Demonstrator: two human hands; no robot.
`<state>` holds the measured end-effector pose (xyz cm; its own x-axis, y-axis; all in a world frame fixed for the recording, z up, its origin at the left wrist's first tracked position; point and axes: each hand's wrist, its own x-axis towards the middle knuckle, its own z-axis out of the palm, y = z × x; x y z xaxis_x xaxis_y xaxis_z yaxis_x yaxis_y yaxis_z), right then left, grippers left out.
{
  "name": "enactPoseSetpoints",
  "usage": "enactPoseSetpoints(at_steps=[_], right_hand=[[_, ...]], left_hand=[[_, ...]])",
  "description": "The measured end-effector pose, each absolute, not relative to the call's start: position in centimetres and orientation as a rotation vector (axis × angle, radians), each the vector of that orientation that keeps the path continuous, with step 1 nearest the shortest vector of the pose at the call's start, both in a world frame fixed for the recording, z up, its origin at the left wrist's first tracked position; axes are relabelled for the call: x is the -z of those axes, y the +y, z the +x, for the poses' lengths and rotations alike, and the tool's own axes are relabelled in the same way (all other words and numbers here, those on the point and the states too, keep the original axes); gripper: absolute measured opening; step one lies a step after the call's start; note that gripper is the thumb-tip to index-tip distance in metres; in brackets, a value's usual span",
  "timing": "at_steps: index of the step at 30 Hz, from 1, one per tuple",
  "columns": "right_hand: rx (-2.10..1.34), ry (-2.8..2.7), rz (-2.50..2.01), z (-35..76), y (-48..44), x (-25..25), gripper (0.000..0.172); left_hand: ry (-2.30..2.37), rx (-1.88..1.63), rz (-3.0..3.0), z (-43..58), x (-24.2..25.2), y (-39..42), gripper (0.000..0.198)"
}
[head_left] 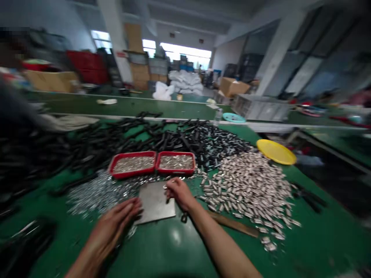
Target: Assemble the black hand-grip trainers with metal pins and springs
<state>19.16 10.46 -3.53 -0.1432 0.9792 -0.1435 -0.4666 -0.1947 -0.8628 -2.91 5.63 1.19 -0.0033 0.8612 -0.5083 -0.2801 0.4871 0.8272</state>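
Observation:
A flat square metal plate [155,204] lies on the green tabletop in front of me. My right hand [179,192] is closed in a pinch over the plate's right part. A small shiny bit and a dark bit show at its fingertips, too blurred to name. Beside the plate's left edge is my left hand [120,218], its fingers stretched out and close together, their tips smeared by motion. Loose thin silvery metal pieces [95,195] are heaped beyond that hand. Behind the plate stand two red trays [131,175] [176,171] filled with small flat metal pieces.
To the right spreads a large pile of small metal cylinders [246,185]. A wooden-handled tool [234,224] lies before it, with dark-handled pliers [311,197] farther right. Black parts [174,141] cover the back of the table. A yellow round lid [276,151] sits at the right edge.

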Motion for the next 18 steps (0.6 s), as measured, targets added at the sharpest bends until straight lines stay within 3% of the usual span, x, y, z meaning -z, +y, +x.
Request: enactPoseSetpoints(at_steps=[4, 12, 18], right_hand=[[-1.726, -0.830, -0.799, 19.1, 11.0, 4.5, 0.039], [-1.772, -0.846, -0.746, 19.3, 10.1, 3.4, 0.033], [-1.815, -0.919, -0.733, 19.5, 10.0, 3.6, 0.030]], left_hand=[[1.319, -1.029, 0.812, -3.1, 2.0, 4.8, 0.041], [1.192, -1.116, 1.091, 0.3, 2.6, 6.4, 0.046], [1.285, -1.155, 1.137, 3.0, 2.7, 8.2, 0.036]])
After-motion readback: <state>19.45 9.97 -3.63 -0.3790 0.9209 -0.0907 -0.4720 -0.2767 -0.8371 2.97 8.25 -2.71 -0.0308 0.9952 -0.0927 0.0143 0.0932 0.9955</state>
